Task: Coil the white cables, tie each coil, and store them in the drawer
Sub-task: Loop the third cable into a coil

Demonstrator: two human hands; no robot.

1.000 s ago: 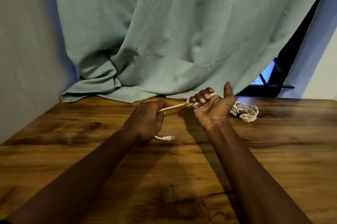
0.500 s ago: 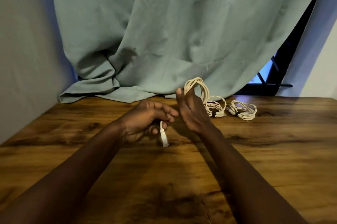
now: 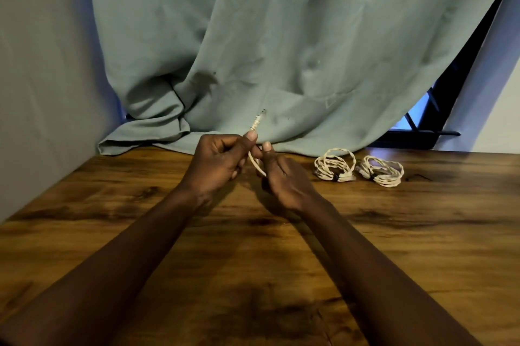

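My left hand [image 3: 218, 161] pinches a white cable [image 3: 255, 161] near its end, and the plug tip [image 3: 260, 117] sticks up past my thumb. My right hand [image 3: 284, 179], turned back-up, grips the rest of that cable; the coil is hidden under its palm. Two tied white coils lie on the wooden table [image 3: 281, 261] to the right: one coil [image 3: 334, 165] nearer my hands, the other coil [image 3: 380, 171] beside it, each with a dark tie. No drawer is in view.
A teal curtain [image 3: 281, 50] hangs behind the table and bunches on its back edge at the left. A grey wall [image 3: 42, 78] borders the left side. A dark window frame [image 3: 439, 126] shows at the back right.
The cable's plug end, hanging below my left hand before, now points up above it. My right hand has turned palm-down and lowered, hiding the coil that stood above its fingers.
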